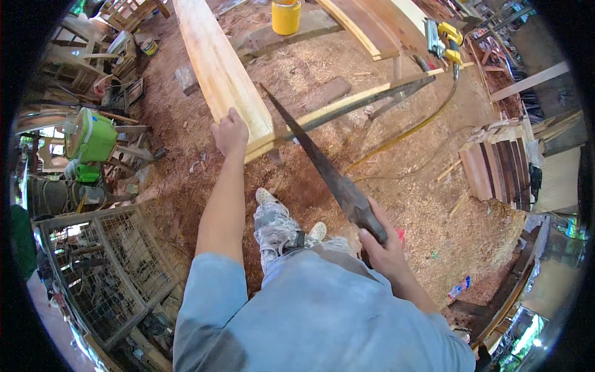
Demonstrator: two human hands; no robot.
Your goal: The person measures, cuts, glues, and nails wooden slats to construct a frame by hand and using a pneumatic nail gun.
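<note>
A light blue short-sleeved shirt (328,310) is worn, with a darker grey patch near the left sleeve (217,282). Grey trousers (273,228) are blotched with white; pale shoes (265,196) are worn. The left hand (230,132) and right hand (385,248) are bare.

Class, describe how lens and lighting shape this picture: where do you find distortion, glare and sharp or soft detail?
Head view: black corners surround a round fisheye image; the wire-mesh frame seems bowed near the left rim; washed-out glare shows at lower right; the saw, left hand and right hand have clear outlines, while fine detail toward the rim looks softer.
</note>
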